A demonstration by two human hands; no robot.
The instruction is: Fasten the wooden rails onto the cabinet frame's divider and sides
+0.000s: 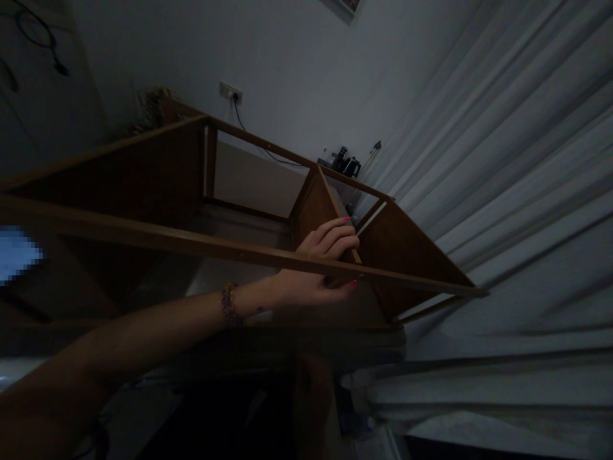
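My left hand [318, 246], with red nails and a beaded bracelet [230, 305] at the wrist, reaches in from the lower left. Its fingers are over the front rail of a brown wooden frame [191, 241] and its thumb is below, so the hand is closed round the rail. This grip is beside the top of the divider panel [313, 214] inside the frame. In the dark at the bottom centre is a dim skin-toned shape [313, 390]; I cannot tell whether it is my right hand or another part of my body.
White curtains [527, 191] hang close along the right side. Behind the frame, a wall socket [230, 92] has a plug and black cord in it. Dark kettle-like items [347, 163] stand beyond the far rail. A blurred-out bright patch [19, 254] is at the left.
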